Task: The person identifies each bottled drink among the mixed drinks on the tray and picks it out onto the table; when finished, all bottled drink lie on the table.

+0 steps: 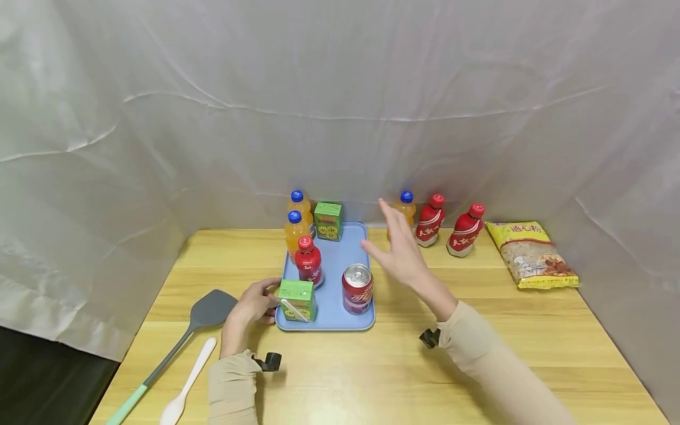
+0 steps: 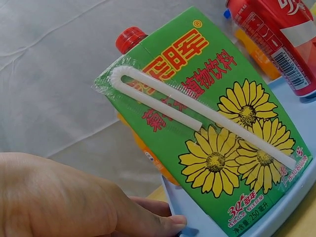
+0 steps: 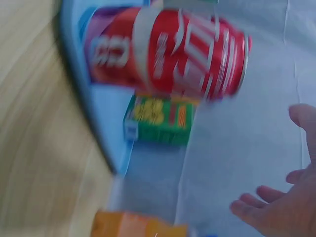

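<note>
My left hand [image 1: 254, 304] rests at the left rim of a blue tray [image 1: 329, 324], fingertips touching the edge. Right beside it, a green drink carton [image 2: 207, 123] with a white straw [image 2: 212, 116] stands upright in the tray's near left corner. Over the tray's right side, my right hand [image 1: 401, 251] is raised with fingers spread, holding nothing. Beyond that hand stands an orange drink bottle [image 1: 408, 208], partly hidden by it. A red soda can [image 1: 358, 292] stands in the tray's near right.
Along the tray's left are a red bottle [image 1: 309, 264] and two orange bottles [image 1: 296, 236]; another green carton [image 1: 328, 223] is at its back. Two red bottles [image 1: 429, 223] and a yellow food bag [image 1: 533, 257] lie to the right. At left are a spatula [image 1: 212, 308] and a white spoon [image 1: 188, 381].
</note>
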{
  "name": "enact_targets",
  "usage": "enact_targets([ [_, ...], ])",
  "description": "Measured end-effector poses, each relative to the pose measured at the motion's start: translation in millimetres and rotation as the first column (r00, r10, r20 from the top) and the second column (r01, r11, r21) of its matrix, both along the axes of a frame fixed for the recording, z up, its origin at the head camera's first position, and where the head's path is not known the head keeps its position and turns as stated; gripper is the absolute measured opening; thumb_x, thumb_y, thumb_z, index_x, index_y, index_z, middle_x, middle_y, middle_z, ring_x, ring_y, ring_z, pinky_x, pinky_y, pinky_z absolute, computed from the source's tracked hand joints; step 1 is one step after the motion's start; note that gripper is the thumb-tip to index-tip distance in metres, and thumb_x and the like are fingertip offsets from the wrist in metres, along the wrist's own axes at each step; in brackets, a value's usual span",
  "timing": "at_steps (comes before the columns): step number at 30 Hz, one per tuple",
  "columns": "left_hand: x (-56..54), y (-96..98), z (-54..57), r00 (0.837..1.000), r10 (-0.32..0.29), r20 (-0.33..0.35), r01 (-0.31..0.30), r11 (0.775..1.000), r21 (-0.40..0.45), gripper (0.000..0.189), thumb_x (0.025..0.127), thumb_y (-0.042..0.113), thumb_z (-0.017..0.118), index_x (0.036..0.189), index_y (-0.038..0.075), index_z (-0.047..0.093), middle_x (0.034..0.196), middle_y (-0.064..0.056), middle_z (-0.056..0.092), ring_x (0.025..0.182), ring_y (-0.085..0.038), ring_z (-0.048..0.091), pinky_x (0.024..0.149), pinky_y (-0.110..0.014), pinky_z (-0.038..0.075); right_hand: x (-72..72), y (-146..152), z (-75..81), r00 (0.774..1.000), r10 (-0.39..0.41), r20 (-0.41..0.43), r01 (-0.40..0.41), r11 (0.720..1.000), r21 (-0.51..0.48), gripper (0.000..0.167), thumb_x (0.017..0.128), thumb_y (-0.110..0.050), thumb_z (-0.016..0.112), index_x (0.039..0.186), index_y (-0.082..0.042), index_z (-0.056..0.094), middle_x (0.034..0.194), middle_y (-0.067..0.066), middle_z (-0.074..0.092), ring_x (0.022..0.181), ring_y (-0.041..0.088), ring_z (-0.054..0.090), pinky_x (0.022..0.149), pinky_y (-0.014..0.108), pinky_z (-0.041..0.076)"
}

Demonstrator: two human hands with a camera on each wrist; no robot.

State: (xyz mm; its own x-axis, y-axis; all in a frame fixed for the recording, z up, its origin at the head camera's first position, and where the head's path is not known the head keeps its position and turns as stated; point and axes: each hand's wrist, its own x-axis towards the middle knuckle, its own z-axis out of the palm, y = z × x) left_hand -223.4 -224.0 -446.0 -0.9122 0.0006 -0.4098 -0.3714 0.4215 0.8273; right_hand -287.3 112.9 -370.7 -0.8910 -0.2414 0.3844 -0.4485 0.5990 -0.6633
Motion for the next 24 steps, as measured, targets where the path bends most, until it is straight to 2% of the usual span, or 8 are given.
enact_targets([
  [4,-1.3,-1.0,-2.2,1.000,-0.006,-0.001,0.006,1.000,-0.001,0.060,0.103,-0.005,0.054,0.161,0.005,0.041,0.096,-0.010,0.058,0.071,-0.018,0.060,0.059,-0.027,0.058,3.4,-25.1,5.6,0.994,0.052,0.096,-0.060,0.995,0.086,0.102,0.094,-0.048,0.076,0.170,-0.038,0.009,0.172,0.011,0.029,0.155,0.035,0.037,0.121,0.067,0.039],
  [11,-2.5,-2.0,-2.2,1.000,-0.007,0.005,0.007,1.000,-0.001,0.060,0.102,-0.005,0.054,0.160,0.005,0.041,0.099,-0.012,0.060,0.072,-0.018,0.061,0.060,-0.027,0.060,2.9,-54.8,6.5,0.982,0.083,0.170,-0.118,0.971,0.209,0.100,0.094,-0.059,0.071,0.168,-0.046,0.005,0.174,0.003,0.030,0.156,0.038,0.036,0.119,0.072,0.039],
  [20,-2.2,-1.5,-0.2,1.000,-0.010,0.002,0.010,1.000,-0.008,0.061,0.102,-0.005,0.055,0.160,0.005,0.041,0.098,-0.011,0.059,0.072,-0.017,0.061,0.060,-0.027,0.060,0.7,-78.4,0.9,0.957,0.081,0.279,-0.171,0.933,0.318,0.103,0.091,-0.068,0.070,0.164,-0.057,-0.001,0.173,0.007,0.029,0.156,0.044,0.034,0.120,0.076,0.034],
  [24,-1.7,-0.9,-0.9,1.000,-0.008,0.005,0.008,1.000,-0.007,0.061,0.103,-0.005,0.055,0.161,0.006,0.042,0.099,-0.011,0.058,0.073,-0.018,0.061,0.061,-0.028,0.060,-1.9,-86.0,-1.0,0.949,0.085,0.304,-0.199,0.909,0.367,0.102,0.090,-0.068,0.071,0.166,-0.052,0.005,0.173,0.007,0.031,0.153,0.046,0.037,0.119,0.075,0.036],
])
